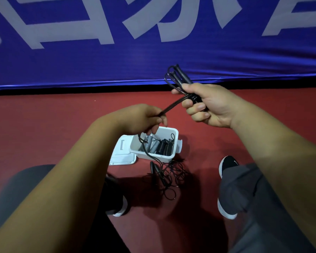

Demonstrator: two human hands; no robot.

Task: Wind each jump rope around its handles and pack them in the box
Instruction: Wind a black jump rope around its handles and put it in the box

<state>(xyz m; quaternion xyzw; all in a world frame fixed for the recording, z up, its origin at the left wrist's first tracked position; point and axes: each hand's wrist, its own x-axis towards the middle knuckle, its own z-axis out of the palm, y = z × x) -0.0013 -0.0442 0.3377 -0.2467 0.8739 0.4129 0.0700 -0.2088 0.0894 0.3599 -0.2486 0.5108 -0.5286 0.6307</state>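
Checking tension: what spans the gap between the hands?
Head view: taut black jump-rope cord runs from left hand to right hand gripping its black handles.

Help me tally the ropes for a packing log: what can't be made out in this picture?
Head view:
- Box contents: the left hand, gripping the rope, covers part, so the wound ropes can't be counted.
- Handles: the right hand hides their lower ends and the turns wound on.
- Loose rope pile: dark tangle in shadow; one rope or several, unclear.
- Banner lettering: cut off by the top edge.
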